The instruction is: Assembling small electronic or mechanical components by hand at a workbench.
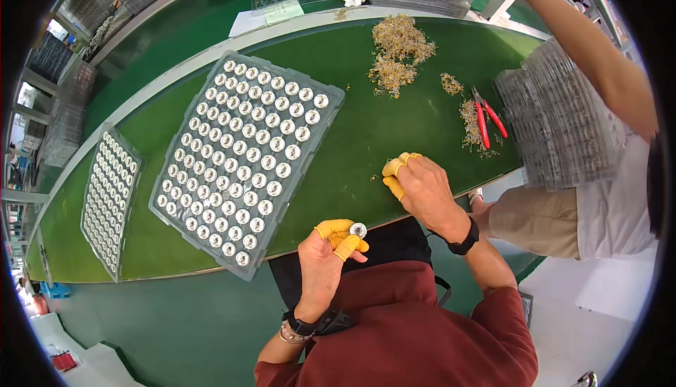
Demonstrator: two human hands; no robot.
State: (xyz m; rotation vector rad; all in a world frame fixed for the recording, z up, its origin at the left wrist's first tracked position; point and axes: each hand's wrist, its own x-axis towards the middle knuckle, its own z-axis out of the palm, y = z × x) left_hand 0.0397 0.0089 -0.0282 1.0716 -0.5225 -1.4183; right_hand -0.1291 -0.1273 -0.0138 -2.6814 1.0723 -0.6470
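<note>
My left hand [325, 257], with yellow finger cots, pinches a small round white part [358, 230] with a metallic-looking centre, just in front of the table edge. My right hand [427, 188], also in yellow finger cots, is curled closed low over the green table. What its fingertips hold, if anything, is too small to make out. A tiny yellowish piece [374, 178] lies on the table beside it. Left of my hands, a clear plastic tray [281, 205] carries rows of similar round white parts.
A second filled tray [134, 200] lies farther left. Heaps of small orange wire-leaded components [401, 40] sit at the back, with smaller piles [470, 123] by red-handled cutters [483, 125]. Stacked clear trays [553, 126] stand at right, beside another person's arm [598, 56].
</note>
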